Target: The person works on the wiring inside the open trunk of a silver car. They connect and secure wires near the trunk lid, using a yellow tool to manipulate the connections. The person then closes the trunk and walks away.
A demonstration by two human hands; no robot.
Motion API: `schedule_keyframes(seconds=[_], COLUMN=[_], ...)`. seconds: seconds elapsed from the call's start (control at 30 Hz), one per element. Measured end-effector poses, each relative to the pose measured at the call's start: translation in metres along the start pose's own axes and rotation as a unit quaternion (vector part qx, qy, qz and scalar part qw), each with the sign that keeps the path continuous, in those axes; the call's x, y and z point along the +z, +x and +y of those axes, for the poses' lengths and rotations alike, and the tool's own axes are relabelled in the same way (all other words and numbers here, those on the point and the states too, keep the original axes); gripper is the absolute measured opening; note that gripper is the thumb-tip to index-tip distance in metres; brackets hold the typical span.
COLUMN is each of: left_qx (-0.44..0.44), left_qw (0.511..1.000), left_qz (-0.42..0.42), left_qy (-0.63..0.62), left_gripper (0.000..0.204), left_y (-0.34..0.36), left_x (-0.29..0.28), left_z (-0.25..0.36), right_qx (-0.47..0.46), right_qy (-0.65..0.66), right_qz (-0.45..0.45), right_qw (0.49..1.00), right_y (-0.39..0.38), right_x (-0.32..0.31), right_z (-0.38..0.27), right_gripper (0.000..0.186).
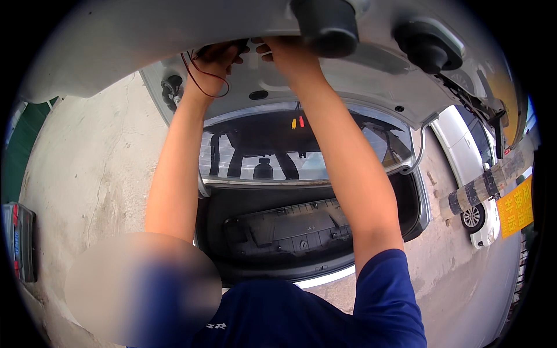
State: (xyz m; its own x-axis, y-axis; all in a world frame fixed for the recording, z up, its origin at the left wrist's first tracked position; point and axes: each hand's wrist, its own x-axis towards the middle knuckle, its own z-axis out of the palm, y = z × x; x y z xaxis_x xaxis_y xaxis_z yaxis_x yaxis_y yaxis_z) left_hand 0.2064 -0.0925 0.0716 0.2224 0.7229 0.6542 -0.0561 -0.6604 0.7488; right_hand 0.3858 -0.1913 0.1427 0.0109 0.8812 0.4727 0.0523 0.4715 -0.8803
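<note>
Both my arms reach up to the inside of a raised silver trunk lid (360, 84). My left hand (213, 59) is closed around a small dark piece (239, 44) whose kind I cannot make out. A thin red-and-black wire (226, 93) loops down over that wrist. Just to the right, my right hand (284, 53) is at the lid's edge with its visible fingers bent; the lid hides the rest. Below the hands dangle a small yellow connector (293, 123) and a small red connector (301, 121), in front of the rear window (371, 139).
In the open trunk lies a black plastic panel (284, 229). Black round fittings (326, 26) stick out of the lid above. At right stand a taped post (493, 182), a yellow sign (515, 206) and a white car (464, 142); another vehicle (23, 240) is at far left.
</note>
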Motion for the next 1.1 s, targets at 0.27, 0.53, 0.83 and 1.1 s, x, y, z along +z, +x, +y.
schedule_keyframes(seconds=[0.27, 0.53, 0.83, 1.1], left_qx=[0.239, 0.166, -0.034, 0.025], left_qw=[0.955, 0.973, 0.996, 0.992], left_qz=[0.087, 0.078, 0.067, 0.097], left_qy=[0.152, 0.141, -0.056, -0.083], left_gripper=[0.019, 0.015, 0.033, 0.024], left_y=[-0.008, -0.009, -0.015, -0.018], left_x=[0.007, 0.001, 0.011, 0.027], left_z=[-0.020, 0.002, 0.039, 0.037], right_qx=[-0.116, -0.043, 0.060, -0.214], right_qy=[-0.002, 0.234, 0.457, 0.075], right_qz=[0.168, 0.195, 0.194, 0.292], right_qw=[0.979, 0.952, 0.866, 0.929], right_y=[0.022, 0.019, 0.010, 0.004], right_x=[0.039, 0.045, 0.054, 0.059], right_z=[0.028, 0.051, 0.072, 0.086], right_gripper=[0.021, 0.014, 0.009, 0.012])
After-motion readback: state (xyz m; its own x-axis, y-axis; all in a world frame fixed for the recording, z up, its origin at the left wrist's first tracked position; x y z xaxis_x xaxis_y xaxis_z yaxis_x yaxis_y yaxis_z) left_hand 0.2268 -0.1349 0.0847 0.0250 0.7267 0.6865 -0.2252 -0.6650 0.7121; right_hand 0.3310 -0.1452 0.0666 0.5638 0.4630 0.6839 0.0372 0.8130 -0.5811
